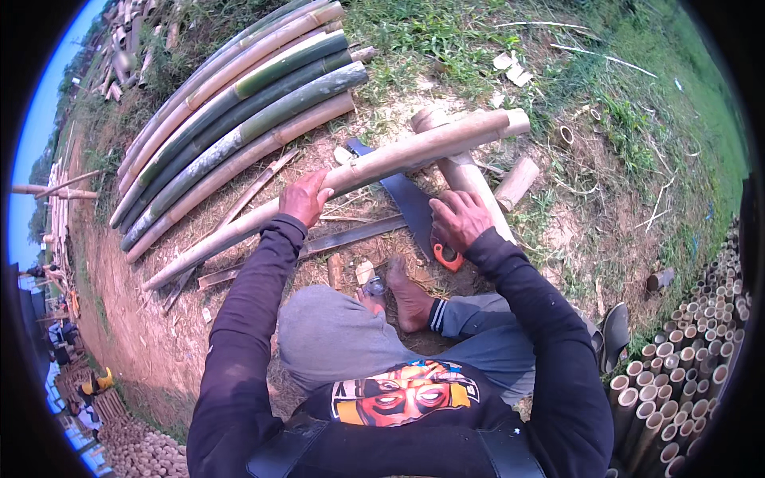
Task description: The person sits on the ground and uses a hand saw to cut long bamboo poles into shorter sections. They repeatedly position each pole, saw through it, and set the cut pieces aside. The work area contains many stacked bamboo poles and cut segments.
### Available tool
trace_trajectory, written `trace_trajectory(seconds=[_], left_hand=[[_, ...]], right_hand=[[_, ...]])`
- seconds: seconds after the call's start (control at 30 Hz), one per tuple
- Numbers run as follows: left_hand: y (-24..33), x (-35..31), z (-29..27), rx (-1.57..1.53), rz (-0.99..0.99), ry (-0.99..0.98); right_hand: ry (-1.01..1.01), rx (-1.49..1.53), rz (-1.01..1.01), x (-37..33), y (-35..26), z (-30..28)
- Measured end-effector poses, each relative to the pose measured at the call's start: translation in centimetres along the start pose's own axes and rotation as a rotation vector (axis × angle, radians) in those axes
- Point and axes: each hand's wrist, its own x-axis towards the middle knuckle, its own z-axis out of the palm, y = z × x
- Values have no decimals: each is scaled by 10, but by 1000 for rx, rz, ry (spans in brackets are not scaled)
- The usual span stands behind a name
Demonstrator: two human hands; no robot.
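My left hand [304, 197] is wrapped round a long pale bamboo pole [382, 161] that slants from the lower left up to the right. Near its far right end, the pole crosses over a thicker bamboo piece [470, 177]. In my right hand [462, 219] is a handsaw [413, 209] with an orange handle and a dark wide blade. The blade passes beneath the pole, and its tip shows on the far side. Whether its teeth touch the bamboo I cannot tell.
Several cut bamboo poles [263, 107], green and tan, lie side by side at the upper left. A flat strip [351, 239] lies before my bare feet [410, 296]. A short bamboo offcut [518, 183] rests on the right. Stacked bamboo [669, 382] fills the lower right.
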Motion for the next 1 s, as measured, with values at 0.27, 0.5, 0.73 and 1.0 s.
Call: trace_trajectory(seconds=[0.27, 0.5, 0.73, 1.0], left_hand=[[4, 0, 2, 12, -100, -107], [6, 5, -3, 34, -101, -178], [4, 11, -9, 2, -125, -235], [-4, 14, 3, 4, -98, -165]], right_hand=[[-707, -145, 215, -87, -13, 64], [-517, -153, 228, -90, -15, 75], [-447, -163, 369, -87, -22, 80], [-563, -91, 406, -85, -20, 74]])
